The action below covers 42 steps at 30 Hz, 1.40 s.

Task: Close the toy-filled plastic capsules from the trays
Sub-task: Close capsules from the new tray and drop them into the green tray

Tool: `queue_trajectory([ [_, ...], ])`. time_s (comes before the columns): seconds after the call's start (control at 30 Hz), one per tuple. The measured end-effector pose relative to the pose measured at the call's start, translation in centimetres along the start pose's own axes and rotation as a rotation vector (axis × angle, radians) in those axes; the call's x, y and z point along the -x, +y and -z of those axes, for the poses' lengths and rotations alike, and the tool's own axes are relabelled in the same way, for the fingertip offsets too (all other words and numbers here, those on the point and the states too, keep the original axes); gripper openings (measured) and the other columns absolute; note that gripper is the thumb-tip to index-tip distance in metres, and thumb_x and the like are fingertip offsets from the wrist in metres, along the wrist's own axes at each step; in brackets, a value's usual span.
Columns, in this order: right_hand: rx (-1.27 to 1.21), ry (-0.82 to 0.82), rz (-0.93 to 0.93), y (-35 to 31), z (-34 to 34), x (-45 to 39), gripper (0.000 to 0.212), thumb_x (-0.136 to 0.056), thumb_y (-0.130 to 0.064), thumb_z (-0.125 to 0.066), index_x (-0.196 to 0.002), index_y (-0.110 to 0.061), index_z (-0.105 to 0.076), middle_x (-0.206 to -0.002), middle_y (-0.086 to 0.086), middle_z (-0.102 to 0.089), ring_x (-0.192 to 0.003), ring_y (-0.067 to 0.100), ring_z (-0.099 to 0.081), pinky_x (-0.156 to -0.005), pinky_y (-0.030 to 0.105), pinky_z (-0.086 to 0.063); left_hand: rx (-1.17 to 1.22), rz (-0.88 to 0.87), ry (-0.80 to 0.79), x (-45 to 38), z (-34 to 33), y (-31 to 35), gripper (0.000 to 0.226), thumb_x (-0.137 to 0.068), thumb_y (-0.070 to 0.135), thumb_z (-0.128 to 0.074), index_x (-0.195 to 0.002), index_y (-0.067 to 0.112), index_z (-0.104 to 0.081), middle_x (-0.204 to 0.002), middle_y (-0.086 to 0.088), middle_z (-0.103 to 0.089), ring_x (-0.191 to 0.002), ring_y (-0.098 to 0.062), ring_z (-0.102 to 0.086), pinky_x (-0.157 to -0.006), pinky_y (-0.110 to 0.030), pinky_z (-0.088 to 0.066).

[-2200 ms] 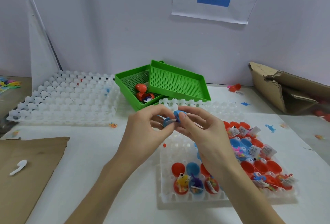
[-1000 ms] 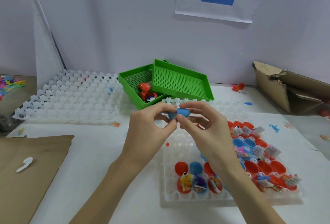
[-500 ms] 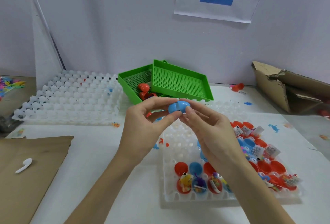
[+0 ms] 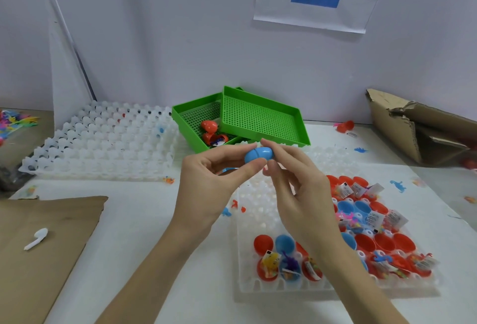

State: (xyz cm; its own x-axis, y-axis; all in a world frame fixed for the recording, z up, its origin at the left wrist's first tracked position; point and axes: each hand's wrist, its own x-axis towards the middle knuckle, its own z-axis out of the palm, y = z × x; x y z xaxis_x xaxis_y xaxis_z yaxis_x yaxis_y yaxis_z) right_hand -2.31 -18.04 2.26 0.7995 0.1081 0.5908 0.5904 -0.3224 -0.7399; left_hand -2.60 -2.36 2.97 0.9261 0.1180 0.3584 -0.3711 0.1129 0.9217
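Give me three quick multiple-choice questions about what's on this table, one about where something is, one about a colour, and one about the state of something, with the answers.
1. Where do the closed red capsules lie?
A. In the lower green tray
B. On the brown cardboard sheet
C. In the torn cardboard box

2. What colour is the capsule held between the hands?
A. Red
B. Blue
C. Yellow

3. What state is that held capsule in?
A. Two halves held far apart
B. Halves together, seam showing
C. Crushed flat

Answers:
1. A, the red capsules sit on the perforated floor of the lower green tray, beside the second tray resting tilted on it.
2. B, the shell pinched by the left hand and right hand is blue.
3. B, it reads as one egg shape with a thin line around its middle.
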Motion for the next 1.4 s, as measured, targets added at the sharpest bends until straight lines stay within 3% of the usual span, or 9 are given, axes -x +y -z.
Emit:
queue_trajectory([
  [0.13, 0.162, -0.04, 0.079, -0.1, -0.5, 0.4, 0.056, -0.095, -0.002, -0.067, -0.149, -0.01, -0.052, -0.133, -0.002, -0.061, -0.108, 0.011, -0.066, -0.095, 0.024, -0.055, 0.061, 0.083, -0.025, 0.2, 0.0, 0.3, 0.026, -0.081, 0.012, -0.086, -0.107, 0.016, -0.083, -0.102, -0.003, -0.081, -0.1, -0.02, -0.078, -0.089, -0.026, -0.06],
  [0.27, 0.297, 0.084, 0.097, 0.0, -0.8, 0.6, 0.048, -0.086, -0.014, -0.082, -0.131, -0.009, -0.066, -0.114, -0.002, -0.07, -0.092, 0.009, -0.069, -0.087, 0.02, -0.054, 0.043, 0.149, -0.028, 0.5, -0.4, 0.0, 0.023, -0.077, 0.012, -0.088, -0.1, 0.012, -0.083, -0.093, -0.006, -0.082, -0.09, -0.021, -0.079, -0.083, -0.028, -0.062],
  [0.47, 0.256, 0.122, 0.064, 0.0, -0.7, 0.5, 0.036, -0.087, -0.008, -0.08, -0.122, -0.009, -0.071, -0.1, -0.01, -0.072, -0.09, 0.003, -0.068, -0.081, 0.009, -0.052, -0.001, 0.124, -0.045, 0.7, -0.7, 0.1, 0.028, -0.078, 0.009, -0.088, -0.105, 0.015, -0.082, -0.096, 0.0, -0.082, -0.093, -0.017, -0.078, -0.081, -0.02, -0.059],
  [0.73, 0.351, 0.178, 0.092, -0.3, 0.1, 0.2, 0.046, -0.081, -0.021, -0.086, -0.123, -0.007, -0.073, -0.102, -0.002, -0.076, -0.085, 0.006, -0.069, -0.083, 0.009, -0.052, 0.031, 0.125, -0.014, 0.9, -1.0, 0.5, 0.028, -0.079, 0.006, -0.087, -0.105, 0.013, -0.083, -0.094, 0.0, -0.082, -0.093, -0.014, -0.079, -0.079, -0.016, -0.058],
  [1.07, 0.367, 0.158, 0.151, 0.2, -0.2, 0.4, 0.043, -0.083, -0.004, -0.083, -0.123, -0.002, -0.07, -0.105, 0.001, -0.073, -0.087, 0.006, -0.063, -0.084, 0.0, -0.044, -0.052, 0.066, -0.006, 1.2, -1.2, 0.6, 0.03, -0.081, 0.007, -0.086, -0.108, 0.019, -0.082, -0.096, 0.007, -0.081, -0.092, -0.009, -0.078, -0.08, -0.014, -0.057],
  [1.17, 0.36, 0.123, 0.138, 0.3, -0.3, 0.4, 0.042, -0.085, -0.001, -0.08, -0.126, -0.004, -0.068, -0.104, 0.001, -0.072, -0.085, 0.009, -0.063, -0.083, 0.003, -0.047, -0.058, 0.064, 0.007, 1.3, -1.4, 0.5, 0.031, -0.08, 0.004, -0.086, -0.108, 0.017, -0.081, -0.095, 0.007, -0.082, -0.089, -0.008, -0.078, -0.079, -0.014, -0.058],
  [1.3, 0.358, 0.099, 0.132, 0.4, 0.0, 0.3, 0.04, -0.089, -0.002, -0.075, -0.128, -0.001, -0.066, -0.097, 0.004, -0.07, -0.078, 0.014, -0.064, -0.076, 0.021, -0.053, -0.042, 0.078, 0.016, 1.5, -1.6, 0.4, 0.029, -0.083, 0.006, -0.084, -0.111, 0.012, -0.081, -0.096, 0.005, -0.082, -0.092, -0.011, -0.078, -0.082, -0.016, -0.058],
  [1.4, 0.345, 0.092, 0.115, 0.5, 0.2, 0.3, 0.04, -0.089, -0.003, -0.075, -0.127, 0.0, -0.066, -0.096, 0.003, -0.07, -0.078, 0.012, -0.063, -0.075, 0.022, -0.052, 0.0, 0.121, -0.008, 1.4, -1.5, 0.4, 0.023, -0.087, 0.008, -0.081, -0.109, 0.013, -0.081, -0.097, 0.001, -0.082, -0.095, -0.016, -0.079, -0.085, -0.023, -0.06],
])
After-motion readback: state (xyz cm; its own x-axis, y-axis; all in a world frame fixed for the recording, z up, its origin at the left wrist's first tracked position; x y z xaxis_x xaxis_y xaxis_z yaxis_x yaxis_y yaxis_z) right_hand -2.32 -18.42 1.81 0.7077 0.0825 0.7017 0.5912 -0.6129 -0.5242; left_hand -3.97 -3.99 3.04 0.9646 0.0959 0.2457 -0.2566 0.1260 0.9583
